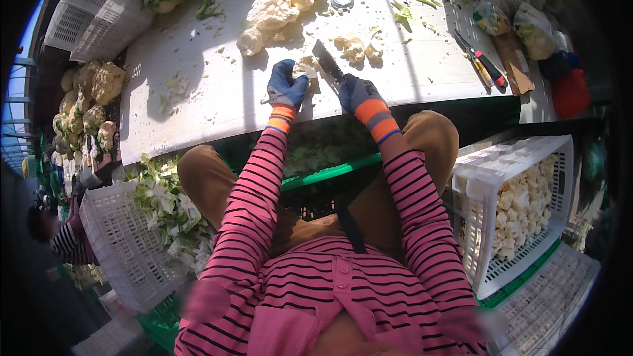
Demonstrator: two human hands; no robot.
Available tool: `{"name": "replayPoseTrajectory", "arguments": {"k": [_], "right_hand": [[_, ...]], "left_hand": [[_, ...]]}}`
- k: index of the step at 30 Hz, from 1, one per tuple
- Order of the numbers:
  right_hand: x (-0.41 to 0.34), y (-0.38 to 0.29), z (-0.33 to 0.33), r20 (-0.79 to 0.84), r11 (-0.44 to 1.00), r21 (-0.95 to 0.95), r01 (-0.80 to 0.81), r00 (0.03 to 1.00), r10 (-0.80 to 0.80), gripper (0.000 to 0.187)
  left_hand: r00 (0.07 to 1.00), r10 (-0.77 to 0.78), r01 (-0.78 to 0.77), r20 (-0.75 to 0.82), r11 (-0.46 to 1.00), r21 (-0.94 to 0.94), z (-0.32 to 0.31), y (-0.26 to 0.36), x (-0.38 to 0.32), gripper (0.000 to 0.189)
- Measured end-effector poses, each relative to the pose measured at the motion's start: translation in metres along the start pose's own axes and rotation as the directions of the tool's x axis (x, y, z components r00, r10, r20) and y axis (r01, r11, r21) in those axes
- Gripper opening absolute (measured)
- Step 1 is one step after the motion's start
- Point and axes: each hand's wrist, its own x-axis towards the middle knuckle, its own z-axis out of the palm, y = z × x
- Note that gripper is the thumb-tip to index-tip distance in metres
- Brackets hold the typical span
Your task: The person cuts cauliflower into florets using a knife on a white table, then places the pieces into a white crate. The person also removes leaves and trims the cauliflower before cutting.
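Observation:
My left hand (pixel 288 85), in a blue and grey work glove with an orange cuff, holds a small piece of cauliflower (pixel 306 67) just above the white table (pixel 207 94). My right hand (pixel 361 93), gloved alike, grips a wide-bladed knife (pixel 327 61); its blade points away from me, to the right of the piece, with bits stuck on it. Large cauliflower chunks (pixel 274 9) lie beyond my left hand. Smaller florets (pixel 353 48) rest past the knife. A round metal ring or lid (pixel 342 1) sits near the chunks.
Knives with red and yellow handles (pixel 487 70) lie at the right. Net-wrapped cauliflowers (pixel 531 24) are behind them. A white crate of florets (pixel 524 202) stands at lower right, a crate with leaves (pixel 133 237) at lower left. More cauliflowers (pixel 106 84) and another person (pixel 69 237) are at far left.

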Motion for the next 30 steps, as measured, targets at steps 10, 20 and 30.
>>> {"name": "replayPoseTrajectory", "arguments": {"k": [10, 20, 30], "right_hand": [[-0.046, -0.016, -0.033, -0.06, 0.987, -0.078, 0.139, 0.988, -0.144, 0.018], [-0.039, -0.032, 0.0, 0.097, 0.924, -0.372, 0.084, 0.994, -0.051, 0.021], [-0.001, -0.013, 0.006, -0.028, 0.996, 0.061, -0.065, 0.997, 0.067, 0.033]], "left_hand": [[0.969, 0.244, -0.242, 0.026, 0.934, 0.265, 0.001, 0.004, -0.002, 0.053], [0.993, 0.108, -0.086, -0.054, 0.948, 0.307, 0.004, 0.007, -0.004, 0.039], [0.978, 0.208, -0.182, -0.01, 0.877, 0.445, 0.004, 0.021, -0.006, 0.052]]}}
